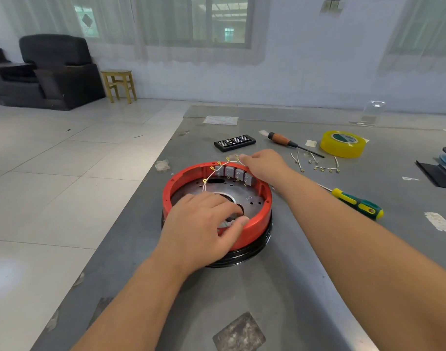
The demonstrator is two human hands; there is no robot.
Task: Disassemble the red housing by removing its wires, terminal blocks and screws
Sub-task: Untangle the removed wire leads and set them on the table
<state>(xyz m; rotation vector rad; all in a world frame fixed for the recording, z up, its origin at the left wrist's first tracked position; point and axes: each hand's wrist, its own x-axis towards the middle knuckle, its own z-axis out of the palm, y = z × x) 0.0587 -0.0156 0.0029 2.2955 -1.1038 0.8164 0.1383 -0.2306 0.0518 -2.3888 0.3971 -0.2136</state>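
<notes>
I see the red housing (257, 225) lying flat near the middle of the worktop (280, 295) with its open side up, and its row of grey terminal blocks (234, 173) stands along the inner wall at 12 o'clock. My left hand (204, 224) rests on the rim at 6 o'clock with fingers curled down into the housing, and my right hand (263, 164) pinches a white wire (217, 172) with yellow terminals at the rim at 1 o'clock. At 2 o'clock of the housing lie loose wires (318, 163), a brown-handled screwdriver (288, 142) and a yellow tape roll (343, 143), at 3 o'clock a green-yellow screwdriver (358, 203), and at 12 o'clock a black bit case (234, 142) with bits inside.
</notes>
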